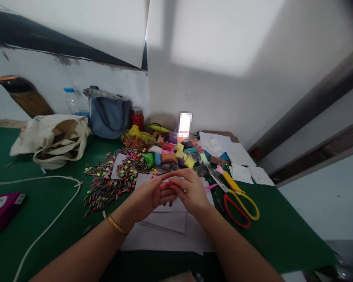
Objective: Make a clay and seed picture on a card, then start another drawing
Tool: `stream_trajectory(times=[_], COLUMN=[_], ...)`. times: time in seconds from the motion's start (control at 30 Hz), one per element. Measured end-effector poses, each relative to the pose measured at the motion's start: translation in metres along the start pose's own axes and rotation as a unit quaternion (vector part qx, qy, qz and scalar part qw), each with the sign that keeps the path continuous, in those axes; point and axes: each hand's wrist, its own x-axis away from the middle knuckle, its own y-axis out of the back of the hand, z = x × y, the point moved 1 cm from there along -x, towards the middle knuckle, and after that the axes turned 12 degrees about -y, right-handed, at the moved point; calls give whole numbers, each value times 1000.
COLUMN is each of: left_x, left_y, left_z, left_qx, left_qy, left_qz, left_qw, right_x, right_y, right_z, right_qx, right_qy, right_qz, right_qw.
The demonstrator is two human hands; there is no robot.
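Observation:
Above white paper sheets (164, 221), my left hand (150, 194) and my right hand (192, 192) meet with their fingers closed together. A small red piece (169, 183), apparently modelling clay, shows between the fingertips of both hands; its full shape is hidden. My left hand is turned palm inward, its fingers curled under those of the right. Just beyond them lie small bags of coloured clay (167, 157). Striped sunflower seeds (106, 192) mixed with bright little balls spread out to the left. Scissors (237, 207) with a red and a yellow handle loop rest to the right.
A yellow cutter (233, 182) lies beside the scissors. Behind stand a blue bag (110, 117), a red jar (137, 118) and a lit phone (185, 124). A cream tote (60, 135), white cable (47, 225) and purple box (4, 209) are on the left. White papers (241, 152) lie back right.

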Motion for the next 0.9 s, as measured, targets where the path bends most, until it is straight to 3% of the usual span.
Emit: stream_trajectory(times=[0.17,0.3,0.47,0.57,0.67,0.77,0.9], left_x=[1,2,4,4,5,6,6], left_y=[4,5,-5,-5,-4,-8,-11], left_z=[-10,-6,-9,-9,-1,5,-1], left_qx=[111,142,178,177,181,192,175], left_qy=[-35,-8,-10,-43,-18,29,-15], left_qz=[-13,-21,9,-19,-16,24,12], left_qw=[993,990,984,983,983,981,984], right_x=[4,7,1,2,5,3,1], right_y=[-7,-16,-7,-4,-7,-6,0], right_z=[17,27,17,22,29,25,16], right_qx=[54,97,147,135,122,132,108], right_qy=[77,138,91,127,167,133,102], right_qz=[97,173,131,161,185,155,108], right_qw=[991,970,976,969,961,970,983])
